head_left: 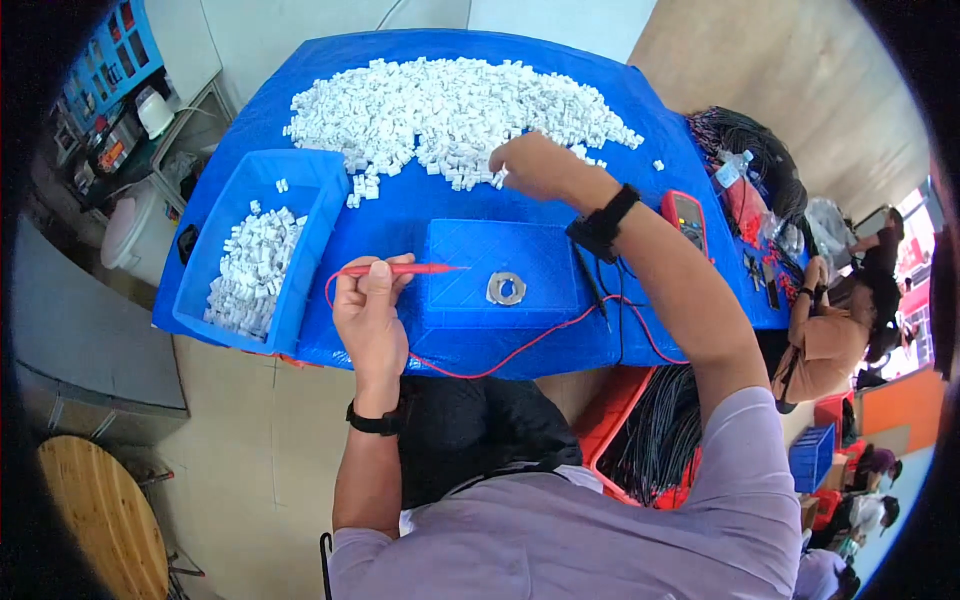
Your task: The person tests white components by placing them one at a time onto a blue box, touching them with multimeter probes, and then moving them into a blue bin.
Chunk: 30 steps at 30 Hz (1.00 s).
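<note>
My left hand (370,305) is closed around a red test probe (410,268), its thin metal tip pointing right over an upturned blue plastic box (460,300). A flat metal ring (494,290) lies on that box. Farther off, my right hand (535,168) reaches to the near edge of a wide heap of small white plastic pieces (400,115). Its fingers are bent and pinched together there, seemingly on one white piece; the fingertips are partly hidden. A black test probe (592,285) rests along the box's right side. Beyond my right forearm is a red multimeter (688,218).
A blue bin (335,200) partly filled with white pieces stands on the left of the blue-covered table (670,130). Red and black leads cross the table's front. Bundled black cables (750,140) and a bottle (733,168) lie at right. A red crate (612,415) of cables sits below; people work farther right.
</note>
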Tool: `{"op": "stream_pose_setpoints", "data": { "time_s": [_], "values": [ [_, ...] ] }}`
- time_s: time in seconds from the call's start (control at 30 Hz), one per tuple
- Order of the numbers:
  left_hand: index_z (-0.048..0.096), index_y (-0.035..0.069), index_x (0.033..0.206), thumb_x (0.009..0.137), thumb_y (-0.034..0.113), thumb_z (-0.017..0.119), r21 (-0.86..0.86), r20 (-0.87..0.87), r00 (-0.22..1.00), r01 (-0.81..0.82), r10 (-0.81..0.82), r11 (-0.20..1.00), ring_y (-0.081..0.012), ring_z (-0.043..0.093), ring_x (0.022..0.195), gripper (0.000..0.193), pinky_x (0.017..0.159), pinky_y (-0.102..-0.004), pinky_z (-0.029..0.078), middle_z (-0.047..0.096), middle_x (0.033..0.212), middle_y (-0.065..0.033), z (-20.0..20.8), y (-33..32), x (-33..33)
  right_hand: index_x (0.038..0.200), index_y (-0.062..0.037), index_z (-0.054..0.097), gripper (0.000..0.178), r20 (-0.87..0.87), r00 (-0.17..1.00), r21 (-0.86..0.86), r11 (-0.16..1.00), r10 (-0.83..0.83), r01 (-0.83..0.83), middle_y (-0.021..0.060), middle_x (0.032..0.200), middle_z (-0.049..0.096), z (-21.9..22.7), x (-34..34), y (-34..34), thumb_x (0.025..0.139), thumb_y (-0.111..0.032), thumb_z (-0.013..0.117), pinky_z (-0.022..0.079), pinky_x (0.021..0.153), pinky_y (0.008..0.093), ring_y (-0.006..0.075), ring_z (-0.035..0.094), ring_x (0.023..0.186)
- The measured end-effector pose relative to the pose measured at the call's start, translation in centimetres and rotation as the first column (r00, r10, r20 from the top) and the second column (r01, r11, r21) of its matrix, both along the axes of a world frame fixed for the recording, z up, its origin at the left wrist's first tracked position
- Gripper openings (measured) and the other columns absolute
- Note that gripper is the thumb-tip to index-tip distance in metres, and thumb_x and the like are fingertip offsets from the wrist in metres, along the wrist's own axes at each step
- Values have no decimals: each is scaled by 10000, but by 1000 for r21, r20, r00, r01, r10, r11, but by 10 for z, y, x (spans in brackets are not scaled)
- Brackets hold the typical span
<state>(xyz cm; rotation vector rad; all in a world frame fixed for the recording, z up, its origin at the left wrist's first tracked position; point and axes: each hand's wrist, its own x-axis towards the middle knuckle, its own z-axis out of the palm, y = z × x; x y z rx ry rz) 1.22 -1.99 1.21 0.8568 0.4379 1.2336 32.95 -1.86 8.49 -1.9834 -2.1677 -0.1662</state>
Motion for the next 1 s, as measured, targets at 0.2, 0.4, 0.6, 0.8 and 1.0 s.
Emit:
{"op": "stream_pose_setpoints", "data": {
  "time_s": [0.2,0.4,0.6,0.8,1.0],
  "values": [
    [594,31,1106,1035,163,668,8,-2,1000,-20,20,1000,-243,721,1033,167,901,-340,586,740,1039,-147,-2,-1,-3,884,-61,761,185,-82,981,-19,984,173,-176,160,850,743,-13,19,6,754,-190,787,576,743,455,365,727,838],
    [594,39,1110,1038,158,661,19,12,1000,-29,29,999,-258,723,1044,154,919,-365,580,743,1038,-149,-2,1,-2,1029,-17,754,250,-299,943,-305,951,-148,53,150,930,757,15,19,-14,819,-151,770,585,720,367,253,741,821],
    [594,46,1106,1042,162,656,25,17,1000,2,-2,1000,-257,721,1052,147,927,-369,576,743,1045,-149,-3,0,0,1075,10,748,218,-681,582,-451,881,-444,144,129,940,757,-2,37,-65,891,-105,730,593,683,328,148,736,795],
    [592,49,1106,1045,173,652,45,-8,1000,-12,12,999,-254,717,1060,150,935,-374,571,743,1051,-150,-3,-1,-3,1101,-13,754,253,-329,941,-5,997,-80,82,137,960,762,-21,40,-74,885,-144,751,591,761,381,259,736,820],
    [593,49,1111,1047,173,649,58,-2,1000,-4,4,998,-253,718,1057,150,940,-378,569,743,1052,-152,-5,2,-2,1090,-34,764,261,-131,990,26,998,58,-55,119,934,767,-28,47,-70,881,-189,765,579,812,411,340,719,839]
  ]
}}
